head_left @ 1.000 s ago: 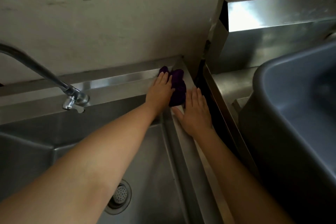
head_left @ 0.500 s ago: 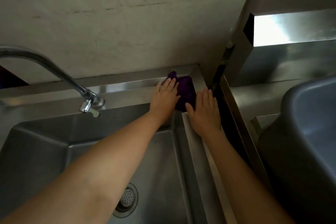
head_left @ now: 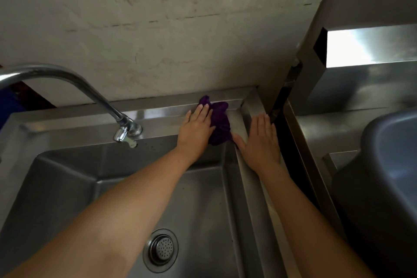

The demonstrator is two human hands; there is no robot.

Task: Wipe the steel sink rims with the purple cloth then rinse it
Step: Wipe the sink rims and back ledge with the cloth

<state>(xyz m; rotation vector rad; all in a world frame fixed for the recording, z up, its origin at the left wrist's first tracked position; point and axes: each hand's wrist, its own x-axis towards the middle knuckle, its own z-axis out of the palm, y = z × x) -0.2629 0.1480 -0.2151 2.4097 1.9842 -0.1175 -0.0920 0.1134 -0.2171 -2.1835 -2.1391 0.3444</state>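
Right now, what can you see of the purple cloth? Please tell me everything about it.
The purple cloth is a dark, soft-looking fabric, bunched into folds, not spread flat. It lies on the steel sink rim at the far right corner, below the wall, and its lower edge hangs slightly over the basin. The left hand presses flat on its left part, fingers extended. The right hand rests flat on the side rim, its thumb at the cloth's lower edge.

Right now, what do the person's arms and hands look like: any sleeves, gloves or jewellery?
Both forearms are bare as far as the frame shows, with no sleeves in view. The left hand and right hand wear no gloves, and no rings, watch or bracelets are visible.
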